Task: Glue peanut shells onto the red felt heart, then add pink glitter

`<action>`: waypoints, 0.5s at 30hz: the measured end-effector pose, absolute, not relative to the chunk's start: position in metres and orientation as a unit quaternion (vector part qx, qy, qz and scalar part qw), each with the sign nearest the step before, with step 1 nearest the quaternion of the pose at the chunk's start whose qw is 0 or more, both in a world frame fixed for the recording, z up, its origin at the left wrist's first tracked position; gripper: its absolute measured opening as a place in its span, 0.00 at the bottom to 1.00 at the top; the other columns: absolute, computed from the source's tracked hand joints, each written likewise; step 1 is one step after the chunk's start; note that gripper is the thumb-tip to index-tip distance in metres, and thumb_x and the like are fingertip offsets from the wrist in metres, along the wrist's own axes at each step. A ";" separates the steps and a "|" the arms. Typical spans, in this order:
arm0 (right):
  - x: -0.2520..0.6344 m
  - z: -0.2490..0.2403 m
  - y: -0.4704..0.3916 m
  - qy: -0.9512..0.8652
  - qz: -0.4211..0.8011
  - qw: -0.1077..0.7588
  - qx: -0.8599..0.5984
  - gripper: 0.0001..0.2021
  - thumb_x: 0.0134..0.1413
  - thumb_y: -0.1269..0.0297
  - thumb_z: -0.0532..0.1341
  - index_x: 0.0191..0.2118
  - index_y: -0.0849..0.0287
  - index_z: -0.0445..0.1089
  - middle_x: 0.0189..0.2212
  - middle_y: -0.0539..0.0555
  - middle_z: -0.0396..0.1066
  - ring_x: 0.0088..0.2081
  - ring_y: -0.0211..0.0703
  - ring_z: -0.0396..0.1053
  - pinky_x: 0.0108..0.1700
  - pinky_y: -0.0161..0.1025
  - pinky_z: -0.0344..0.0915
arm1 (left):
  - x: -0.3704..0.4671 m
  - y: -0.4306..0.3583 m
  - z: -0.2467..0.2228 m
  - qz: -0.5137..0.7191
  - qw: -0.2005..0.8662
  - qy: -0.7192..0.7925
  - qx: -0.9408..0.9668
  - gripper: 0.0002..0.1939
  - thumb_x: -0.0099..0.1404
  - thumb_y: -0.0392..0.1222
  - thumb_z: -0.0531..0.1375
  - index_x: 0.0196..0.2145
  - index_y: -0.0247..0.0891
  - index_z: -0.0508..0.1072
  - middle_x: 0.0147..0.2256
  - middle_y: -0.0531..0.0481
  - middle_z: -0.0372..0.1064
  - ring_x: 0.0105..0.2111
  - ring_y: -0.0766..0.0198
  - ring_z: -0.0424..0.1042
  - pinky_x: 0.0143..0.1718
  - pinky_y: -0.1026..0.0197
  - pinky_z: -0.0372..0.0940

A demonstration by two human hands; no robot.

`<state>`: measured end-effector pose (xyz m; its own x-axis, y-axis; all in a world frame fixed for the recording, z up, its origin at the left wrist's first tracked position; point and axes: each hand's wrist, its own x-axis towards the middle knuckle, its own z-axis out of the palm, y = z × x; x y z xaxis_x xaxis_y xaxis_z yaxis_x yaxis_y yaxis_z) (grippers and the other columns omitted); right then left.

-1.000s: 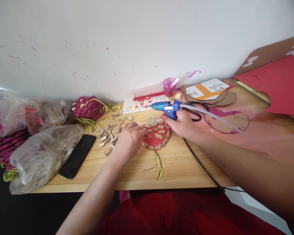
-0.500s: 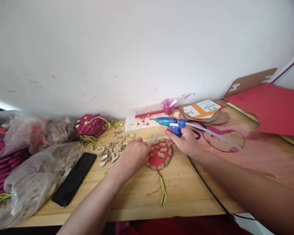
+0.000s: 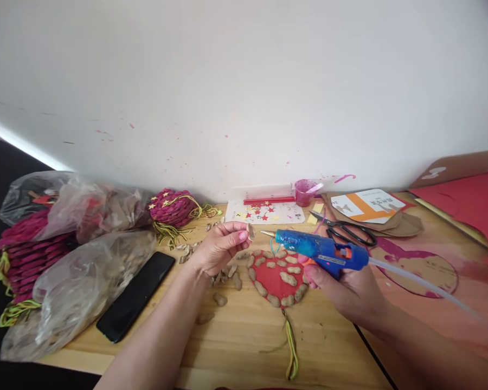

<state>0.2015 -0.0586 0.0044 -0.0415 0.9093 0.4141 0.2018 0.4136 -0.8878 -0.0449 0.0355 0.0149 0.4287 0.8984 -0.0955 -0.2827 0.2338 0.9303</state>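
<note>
Pinched between the thumb and fingers of my left hand (image 3: 222,246) is a peanut shell (image 3: 251,232). My right hand (image 3: 345,290) is wrapped round a blue hot glue gun (image 3: 321,249), whose metal nozzle points left at the shell, a small gap apart. A clear glue stick (image 3: 423,279) sticks out of the gun's back. Below both hands lies a round red disc (image 3: 264,276) with peanut shells set round its rim and in its middle. A yellow-green tassel (image 3: 291,352) hangs from its near edge; a blue loop shows at its far edge, partly behind the gun.
Loose peanut shells (image 3: 219,299) lie left of the disc. A black phone (image 3: 136,298), plastic bags (image 3: 85,276) and magenta woven pieces (image 3: 173,207) stand further left. Scissors (image 3: 350,233), a magenta cup (image 3: 305,192), star-covered paper (image 3: 284,215) and cardboard (image 3: 415,225) are at the back.
My left hand has lifted off the disc's left side and now holds up a peanut shell. The glue gun has come nearer to me, its nozzle close to the shell. The view has shifted.
</note>
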 end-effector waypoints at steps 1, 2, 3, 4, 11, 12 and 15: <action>0.202 0.003 -0.059 -0.650 0.326 0.540 -0.424 0.05 0.58 0.62 0.64 0.31 0.55 0.73 0.19 0.48 0.70 0.20 0.37 0.67 0.21 0.33 0.67 | -0.045 0.035 0.015 0.415 0.714 0.336 0.453 0.19 0.46 0.47 0.78 0.26 0.33 0.78 0.24 0.51 0.71 0.26 0.70 0.70 0.30 0.69 0.66; 0.203 0.002 -0.059 -0.656 0.327 0.537 -0.418 0.05 0.59 0.63 0.64 0.32 0.55 0.73 0.20 0.48 0.70 0.20 0.37 0.68 0.22 0.33 0.68 | -0.044 0.034 0.014 0.413 0.717 0.337 0.449 0.19 0.45 0.47 0.79 0.26 0.33 0.78 0.24 0.52 0.71 0.25 0.70 0.70 0.30 0.69 0.66; 0.204 0.002 -0.059 -0.663 0.327 0.532 -0.413 0.05 0.59 0.63 0.63 0.33 0.55 0.73 0.21 0.48 0.71 0.21 0.37 0.68 0.23 0.33 0.68 | -0.044 0.034 0.014 0.412 0.720 0.338 0.445 0.19 0.45 0.46 0.79 0.26 0.33 0.78 0.24 0.52 0.72 0.25 0.71 0.70 0.30 0.69 0.66; 0.205 0.001 -0.059 -0.670 0.324 0.527 -0.409 0.05 0.60 0.63 0.62 0.33 0.55 0.73 0.22 0.49 0.72 0.22 0.37 0.69 0.24 0.33 0.69 | -0.044 0.033 0.014 0.410 0.723 0.338 0.442 0.19 0.45 0.46 0.79 0.26 0.33 0.78 0.23 0.52 0.72 0.25 0.71 0.71 0.31 0.69 0.67; 0.206 0.004 -0.062 -0.692 0.280 0.502 -0.438 0.08 0.61 0.61 0.63 0.31 0.55 0.72 0.21 0.48 0.71 0.22 0.38 0.68 0.24 0.34 0.66 | -0.042 0.030 0.013 0.377 0.737 0.332 0.452 0.19 0.45 0.46 0.79 0.28 0.33 0.79 0.25 0.50 0.75 0.26 0.70 0.71 0.32 0.67 0.67; 0.206 0.004 -0.062 -0.694 0.277 0.498 -0.439 0.07 0.61 0.60 0.63 0.32 0.55 0.72 0.21 0.48 0.71 0.22 0.38 0.68 0.24 0.34 0.65 | -0.041 0.029 0.013 0.373 0.739 0.331 0.453 0.19 0.45 0.46 0.79 0.28 0.33 0.79 0.25 0.50 0.75 0.26 0.70 0.71 0.32 0.67 0.67; 0.206 0.006 -0.061 -0.708 0.267 0.489 -0.434 0.06 0.62 0.61 0.62 0.34 0.53 0.73 0.19 0.46 0.69 0.21 0.38 0.67 0.24 0.34 0.64 | -0.041 0.029 0.010 0.369 0.743 0.329 0.450 0.19 0.45 0.45 0.79 0.30 0.34 0.79 0.25 0.49 0.75 0.26 0.69 0.71 0.33 0.65 0.67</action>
<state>0.2061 -0.0614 0.0056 -0.1454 0.8754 0.4611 0.3530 0.4813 -0.8024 -0.0413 0.0288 0.0104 0.5105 0.8455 -0.1564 -0.2532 0.3217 0.9124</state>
